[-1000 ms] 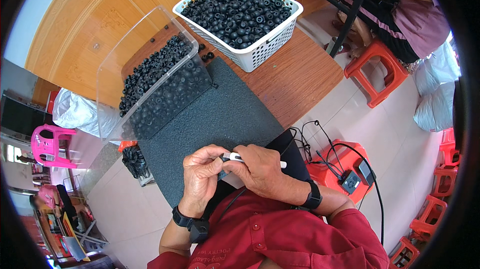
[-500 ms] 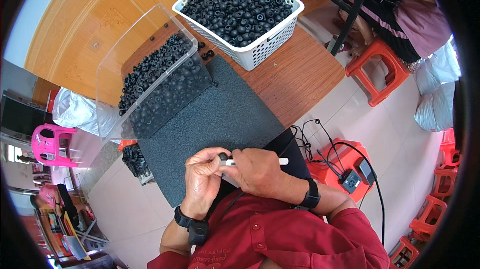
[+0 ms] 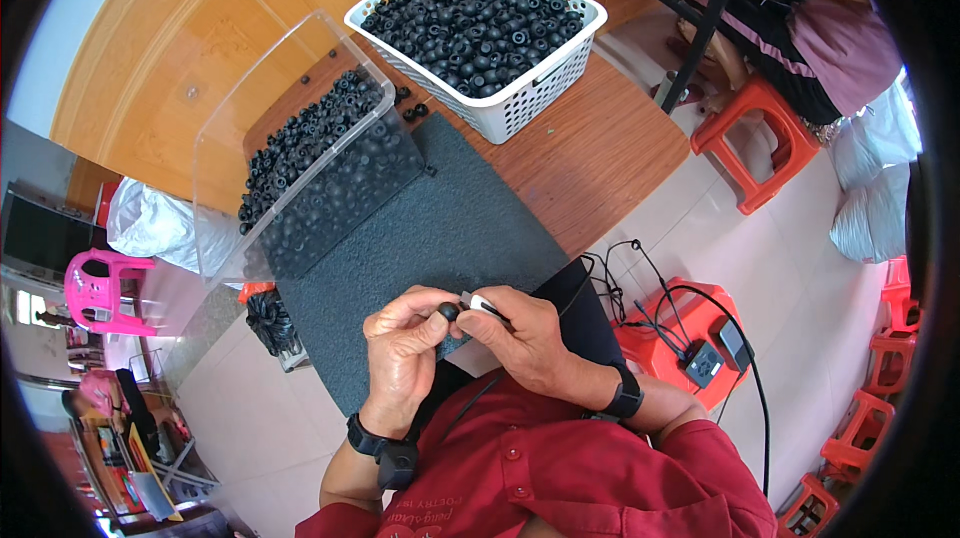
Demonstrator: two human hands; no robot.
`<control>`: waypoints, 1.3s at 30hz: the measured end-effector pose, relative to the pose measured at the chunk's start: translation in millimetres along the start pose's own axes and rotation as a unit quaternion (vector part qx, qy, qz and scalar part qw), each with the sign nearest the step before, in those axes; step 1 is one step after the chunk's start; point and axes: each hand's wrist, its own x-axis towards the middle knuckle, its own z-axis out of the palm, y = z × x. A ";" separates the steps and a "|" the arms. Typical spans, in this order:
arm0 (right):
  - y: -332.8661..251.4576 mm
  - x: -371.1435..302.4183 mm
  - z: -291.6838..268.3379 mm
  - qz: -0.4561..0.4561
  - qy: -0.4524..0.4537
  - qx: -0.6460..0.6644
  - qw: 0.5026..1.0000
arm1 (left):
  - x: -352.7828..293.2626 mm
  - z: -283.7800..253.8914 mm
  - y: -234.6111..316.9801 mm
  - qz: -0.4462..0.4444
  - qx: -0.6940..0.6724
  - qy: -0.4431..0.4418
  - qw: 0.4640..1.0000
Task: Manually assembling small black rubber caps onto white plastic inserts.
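Note:
My left hand (image 3: 402, 350) pinches a small round black rubber-like piece (image 3: 448, 312) between thumb and fingertips. Close against it, my right hand (image 3: 530, 340) grips what looks like a utility knife (image 3: 484, 305), with a white body, a dark slot and a short grey blade tip showing by the piece. The fingers cover the rest of its handle. Both hands are over the near edge of a dark textured mat (image 3: 440, 223). Beyond them, a clear plastic bin (image 3: 395, 88) and a white perforated basket (image 3: 520, 118) hold many similar black pieces.
A wooden table (image 3: 610, 143) carries the mat, bin and basket; a few loose pieces lie between the containers. To the right, cables and small black devices rest on a red stool (image 3: 660, 338). Another person sits by a red stool (image 3: 760, 138) at the far right.
My right hand has turned, so the white knife's body now points toward the left hand and its long handle end no longer sticks out rightward. The black piece shows more plainly.

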 end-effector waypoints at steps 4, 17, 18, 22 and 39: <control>-4.9 1.1 -4.2 0.063 -0.027 0.019 0.997 | -0.4 4.2 0.4 0.024 0.024 -0.008 0.999; -11.1 -6.6 -16.5 0.139 -0.015 0.103 0.985 | 25.3 23.9 43.0 -0.005 0.066 -0.034 0.997; -12.4 -6.2 -17.8 0.146 -0.016 0.105 0.984 | 35.6 30.9 55.2 0.011 0.100 -0.032 0.994; -15.7 -6.4 -21.5 0.153 -0.013 0.105 0.983 | 104.3 62.4 99.7 0.063 0.185 -0.079 0.978; -12.8 -4.4 -22.6 0.134 -0.051 0.157 0.977 | 195.8 -20.7 188.3 0.056 0.472 -0.018 0.880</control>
